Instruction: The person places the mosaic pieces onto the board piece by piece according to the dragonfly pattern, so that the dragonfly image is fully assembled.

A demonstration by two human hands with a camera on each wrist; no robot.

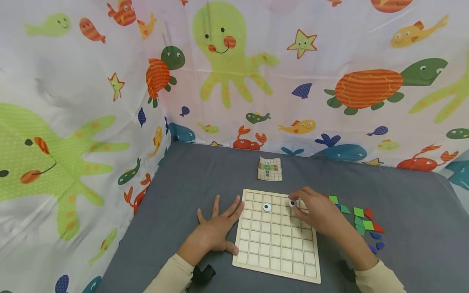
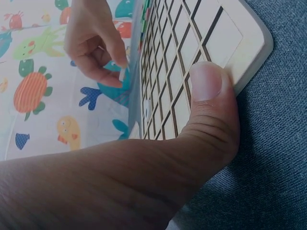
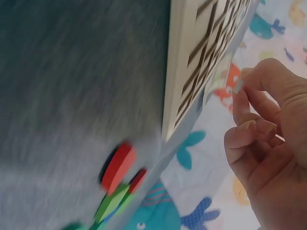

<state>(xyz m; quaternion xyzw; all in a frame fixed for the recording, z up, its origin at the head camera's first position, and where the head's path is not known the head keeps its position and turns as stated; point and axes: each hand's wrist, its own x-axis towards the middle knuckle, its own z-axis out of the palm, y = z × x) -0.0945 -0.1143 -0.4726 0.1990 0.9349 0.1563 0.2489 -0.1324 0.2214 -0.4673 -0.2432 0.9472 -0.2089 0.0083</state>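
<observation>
A wooden grid board (image 1: pixel 276 244) lies on the grey cloth, its squares bordered by raised strips. My left hand (image 1: pixel 215 232) rests at its left edge with fingers spread; in the left wrist view the thumb (image 2: pixel 208 91) presses on the rim near a corner. Between thumb and fingertip my right hand (image 1: pixel 318 209) pinches a small white eye piece (image 1: pixel 292 202) with a black dot, above the board's far right part. The right wrist view shows this piece edge-on. Another eye piece (image 1: pixel 267 207) sits in a square near the far edge, left of the held one.
Behind the board lies a pattern card (image 1: pixel 270 169) with a coloured figure on a grid. Right of the board are scattered green squares (image 1: pixel 358 212), red pieces (image 1: pixel 377 228), dark green pieces (image 1: pixel 360 230) and blue pieces (image 1: pixel 375 235). A sea-animal print curtain (image 1: pixel 256 122) hangs behind and at left.
</observation>
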